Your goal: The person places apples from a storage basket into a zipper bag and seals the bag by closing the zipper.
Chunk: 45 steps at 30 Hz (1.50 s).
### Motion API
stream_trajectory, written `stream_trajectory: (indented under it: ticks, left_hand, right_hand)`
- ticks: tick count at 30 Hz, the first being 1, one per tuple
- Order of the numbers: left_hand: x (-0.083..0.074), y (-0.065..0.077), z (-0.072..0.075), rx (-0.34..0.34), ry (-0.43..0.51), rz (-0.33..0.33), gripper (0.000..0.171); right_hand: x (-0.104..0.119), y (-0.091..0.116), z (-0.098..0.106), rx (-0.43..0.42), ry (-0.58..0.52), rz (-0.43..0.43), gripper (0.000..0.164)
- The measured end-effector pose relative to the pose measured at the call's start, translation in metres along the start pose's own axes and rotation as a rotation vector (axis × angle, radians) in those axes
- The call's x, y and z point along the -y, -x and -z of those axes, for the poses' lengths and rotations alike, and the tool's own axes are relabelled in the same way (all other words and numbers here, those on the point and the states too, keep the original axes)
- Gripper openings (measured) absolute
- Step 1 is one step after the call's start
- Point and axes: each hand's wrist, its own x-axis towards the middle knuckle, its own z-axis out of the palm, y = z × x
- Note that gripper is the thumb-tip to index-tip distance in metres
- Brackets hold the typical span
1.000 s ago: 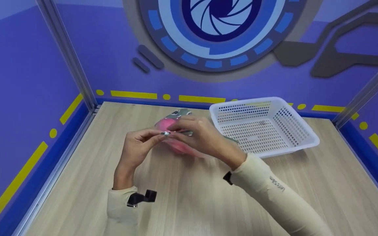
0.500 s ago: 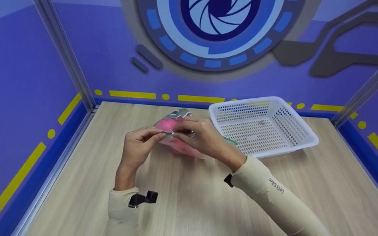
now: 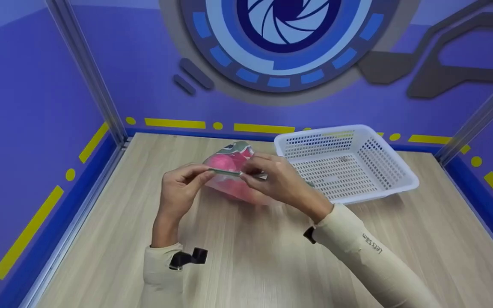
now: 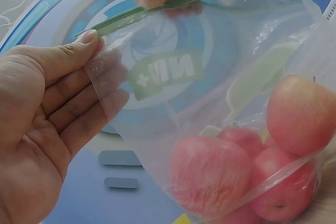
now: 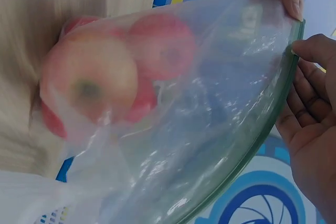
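Observation:
A clear zip bag with a green zip strip holds several red apples at its bottom. My left hand pinches one end of the strip between thumb and index finger; in the left wrist view its other fingers spread behind the plastic. Farther along the same strip, my right hand pinches the zip between thumb and fingertips. A stretch of green strip runs taut between the two hands. In the right wrist view the apples lie low, near the wooden tabletop, with the plastic drawn up from them.
A white perforated basket stands at the back right, just beyond my right hand. The wooden table is bounded by a blue patterned wall behind and panels with metal posts at the sides.
My right hand has slid to the right along the zip strip, away from the left hand, and more green shows between them. The left hand keeps its pinch and has barely moved.

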Motion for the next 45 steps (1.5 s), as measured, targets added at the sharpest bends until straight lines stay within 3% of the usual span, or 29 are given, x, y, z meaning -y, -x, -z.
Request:
stream_trajectory:
  ticks: [15,25,31,39,45]
  left_hand:
    - [0.006,0.0,0.008,-0.122,-0.033,-0.05,0.01]
    - [0.013,0.0,0.014,-0.194,-0.053,-0.035,0.01]
    - [0.016,0.001,0.016,-0.252,-0.085,-0.008,0.008]
    - [0.016,0.003,0.021,-0.304,-0.106,0.053,0.005]
    - [0.017,0.006,0.021,-0.319,-0.101,0.091,0.005]
  right_hand:
    - [-0.017,0.028,0.022,-0.021,0.085,-0.007,0.011]
    - [-0.034,0.048,0.033,-0.072,0.122,0.064,0.018]
    - [-0.04,0.06,0.045,-0.07,0.148,0.045,0.019]
    - [-0.049,0.079,0.058,-0.06,0.131,-0.061,0.019]
    - [-0.053,0.087,0.062,-0.068,0.119,-0.054,0.019]
